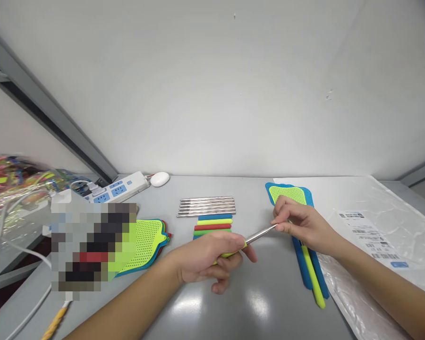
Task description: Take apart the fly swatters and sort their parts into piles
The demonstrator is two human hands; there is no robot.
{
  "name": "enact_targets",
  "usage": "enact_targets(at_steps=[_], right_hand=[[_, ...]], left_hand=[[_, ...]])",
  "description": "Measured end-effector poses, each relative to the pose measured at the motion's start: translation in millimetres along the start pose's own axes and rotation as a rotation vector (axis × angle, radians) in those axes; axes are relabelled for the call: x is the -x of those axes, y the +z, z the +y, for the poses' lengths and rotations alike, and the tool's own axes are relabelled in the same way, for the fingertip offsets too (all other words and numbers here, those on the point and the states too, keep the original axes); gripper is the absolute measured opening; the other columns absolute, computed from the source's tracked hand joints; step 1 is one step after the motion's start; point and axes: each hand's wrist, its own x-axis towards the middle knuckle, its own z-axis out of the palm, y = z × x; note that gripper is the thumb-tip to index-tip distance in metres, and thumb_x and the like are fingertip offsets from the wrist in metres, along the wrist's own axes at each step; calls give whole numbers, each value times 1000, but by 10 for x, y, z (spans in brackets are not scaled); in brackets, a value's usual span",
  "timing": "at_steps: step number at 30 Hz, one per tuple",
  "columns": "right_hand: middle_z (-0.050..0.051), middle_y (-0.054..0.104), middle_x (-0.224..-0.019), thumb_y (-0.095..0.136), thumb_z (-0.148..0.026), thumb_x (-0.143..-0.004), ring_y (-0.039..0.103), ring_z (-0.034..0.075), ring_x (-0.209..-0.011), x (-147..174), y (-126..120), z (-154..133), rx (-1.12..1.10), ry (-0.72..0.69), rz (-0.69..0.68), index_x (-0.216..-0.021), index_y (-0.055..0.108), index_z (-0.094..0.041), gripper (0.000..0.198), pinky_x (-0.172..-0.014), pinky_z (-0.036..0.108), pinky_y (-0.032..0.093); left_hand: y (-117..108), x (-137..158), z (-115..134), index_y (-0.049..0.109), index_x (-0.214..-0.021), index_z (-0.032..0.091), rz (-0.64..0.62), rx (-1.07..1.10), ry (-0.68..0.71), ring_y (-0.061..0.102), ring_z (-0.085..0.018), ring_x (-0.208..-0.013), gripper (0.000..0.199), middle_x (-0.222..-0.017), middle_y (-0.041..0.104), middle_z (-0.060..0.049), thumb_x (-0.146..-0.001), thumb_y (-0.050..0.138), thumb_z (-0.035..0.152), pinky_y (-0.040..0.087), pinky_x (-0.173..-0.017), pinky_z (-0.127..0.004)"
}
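Note:
My left hand (216, 257) is closed around a yellow-green handle (227, 255). A shiny metal rod (260, 233) runs from its end, slanting up to the right. The far tip of this rod is pinched between the thumb and fingers of my right hand (301, 224). Just beyond my left hand lie several coloured handles (214, 221) in a row, partly hidden by it. Behind them are several metal rods (207, 206) side by side. Under my right hand are a blue and yellow-green flyswatter head (288, 192) and a yellow-green handle (313, 278) over blue ones.
More flyswatter heads (147, 243) are stacked at the left, next to a blurred-out object (95, 250). A power strip (122, 186) and a white oval object (159, 179) lie near the wall. A plastic mailing bag (361, 226) covers the right side. Cables run along the left.

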Motion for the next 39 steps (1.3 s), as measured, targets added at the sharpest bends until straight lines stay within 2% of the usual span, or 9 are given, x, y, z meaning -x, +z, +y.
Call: enact_targets(at_steps=[7,15,19,22,24,26,29,32,39], right_hand=[[5,61,-96,59,-27,-90,57,20,-90,89,93,-82,465,-236,24,-100,57,-23,11,-85,39,44],[-1,58,-72,36,-6,-91,51,15,-69,188,366,-107,888,-516,-122,-103,56,-21,27,-108,52,22],[-2,52,-66,38,-11,-93,48,15,-65,147,336,37,960,-511,-77,-90,56,-20,21,-106,50,26],[-2,53,-68,43,-19,-95,51,15,-66,110,293,140,892,-437,-61,-88,55,-20,14,-102,48,29],[-1,56,-71,42,-19,-96,52,15,-67,106,280,163,837,-399,-57,-93,54,-20,12,-99,47,31],[-1,58,-75,41,-19,-97,52,15,-67,120,281,153,783,-382,-54,-98,53,-20,12,-92,43,34],[0,59,-77,40,-19,-97,50,16,-66,153,300,122,724,-390,-55,-104,51,-20,13,-77,36,38],[1,59,-76,41,-20,-97,50,16,-65,175,322,111,703,-405,-50,-105,51,-20,13,-68,33,37],[0,60,-77,41,-14,-95,52,15,-66,155,321,130,731,-439,25,-104,52,-20,16,-76,35,39]], left_hand=[[-9,64,146,58,-103,20,78,56,-63,17,-1,-34,32,-66,47,6,-93,46,48,19,-33,-15],[134,-65,-35,58,-87,16,-25,117,-65,26,-2,-35,31,-76,57,1,-92,46,44,27,-33,-17],[171,-33,-19,56,-103,20,97,26,89,26,-3,-38,27,-79,59,1,-92,48,42,30,-38,-18],[167,-6,-38,55,-105,21,393,-248,341,34,-6,-46,23,-79,60,1,-92,49,39,33,-45,-20],[134,-5,-92,58,-95,20,641,-593,573,44,-10,-57,18,-77,59,-1,-92,49,35,38,-56,-22],[74,-16,-165,60,-88,19,755,-933,773,50,-13,-68,19,-76,59,-2,-94,47,32,41,-66,-25],[-30,-46,-260,62,-96,19,738,-1188,906,54,-16,-74,19,-78,61,-5,-95,46,29,43,-72,-28],[-96,-67,-289,62,-104,19,724,-1295,896,57,-17,-79,19,-84,65,-7,-95,49,30,43,-72,-27],[-105,-36,-181,66,-106,23,663,-1654,775,60,-16,-78,25,-90,68,-6,-97,46,35,40,-68,-26]])
